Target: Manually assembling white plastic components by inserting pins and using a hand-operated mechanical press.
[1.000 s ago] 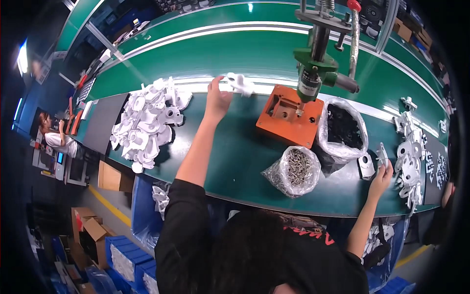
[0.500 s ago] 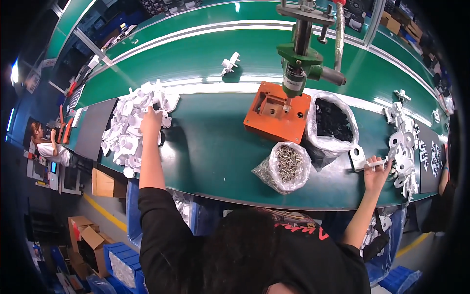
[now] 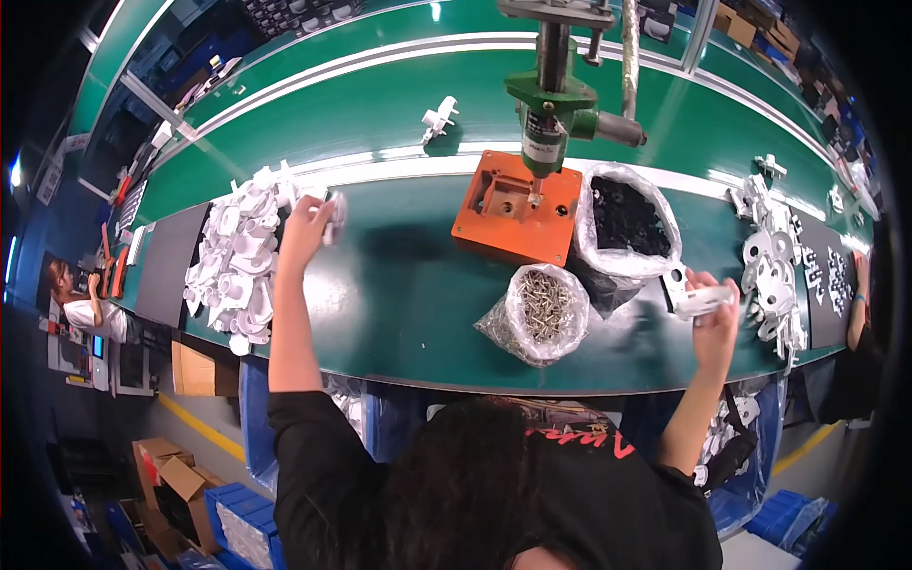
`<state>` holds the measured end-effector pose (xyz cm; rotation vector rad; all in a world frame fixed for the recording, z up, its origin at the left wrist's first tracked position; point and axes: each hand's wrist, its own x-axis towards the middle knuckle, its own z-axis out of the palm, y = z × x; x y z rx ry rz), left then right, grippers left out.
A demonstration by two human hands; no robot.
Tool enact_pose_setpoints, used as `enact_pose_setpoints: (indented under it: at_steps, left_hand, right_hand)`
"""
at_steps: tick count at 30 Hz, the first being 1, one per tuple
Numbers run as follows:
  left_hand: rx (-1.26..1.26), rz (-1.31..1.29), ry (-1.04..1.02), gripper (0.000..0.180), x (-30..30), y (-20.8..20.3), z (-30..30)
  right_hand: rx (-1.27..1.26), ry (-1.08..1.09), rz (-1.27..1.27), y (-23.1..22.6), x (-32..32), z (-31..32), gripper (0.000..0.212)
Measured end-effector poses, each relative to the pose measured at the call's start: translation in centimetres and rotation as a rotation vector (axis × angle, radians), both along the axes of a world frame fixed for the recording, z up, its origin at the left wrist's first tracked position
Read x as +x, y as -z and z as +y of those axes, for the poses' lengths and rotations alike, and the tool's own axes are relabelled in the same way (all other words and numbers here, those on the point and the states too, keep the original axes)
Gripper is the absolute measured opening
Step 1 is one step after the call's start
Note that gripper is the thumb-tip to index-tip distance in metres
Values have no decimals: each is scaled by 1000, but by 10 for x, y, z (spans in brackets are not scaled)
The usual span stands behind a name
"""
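Left hand [image 3: 302,236] now beside white pile [image 3: 237,261], gripping 1 part [image 3: 335,217], right hand [image 3: 715,326] another part [image 3: 701,302], green bench [image 3: 399,313] above grey floor [image 3: 217,415].

Bold red lettering [image 3: 621,445] slashes across the black shirt [image 3: 617,503], strokes loose and slanting like brushwork, easily the loudest print here! Up on the green press [image 3: 551,95], a pale label [image 3: 543,152] wraps the round column, dark marks on it, yet they're far too small to make out. Over at the far left, a little screen [image 3: 98,346] glows light blue, and whatever stands on it is too tiny to read from here.
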<state>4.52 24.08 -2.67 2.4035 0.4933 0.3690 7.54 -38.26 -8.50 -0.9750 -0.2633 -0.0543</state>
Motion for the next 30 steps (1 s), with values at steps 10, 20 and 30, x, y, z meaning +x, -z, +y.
enact_pose_setpoints:
  at_steps: [10, 20, 30]
  left_hand:
    - [-1196, -75, 653, 12, -33, -22, -258]
    - [-1286, -223, 691, 33, -47, -8, -286]
    - [-892, -315, 508, 27, -41, -14, -284]
  right_hand:
    - [-703, -287, -270, -84, -44, 179, 89]
    - [-526, -238, -92, -65, -54, 177, 81]
    - [-463, -151, -261, -58, -43, 184, 81]
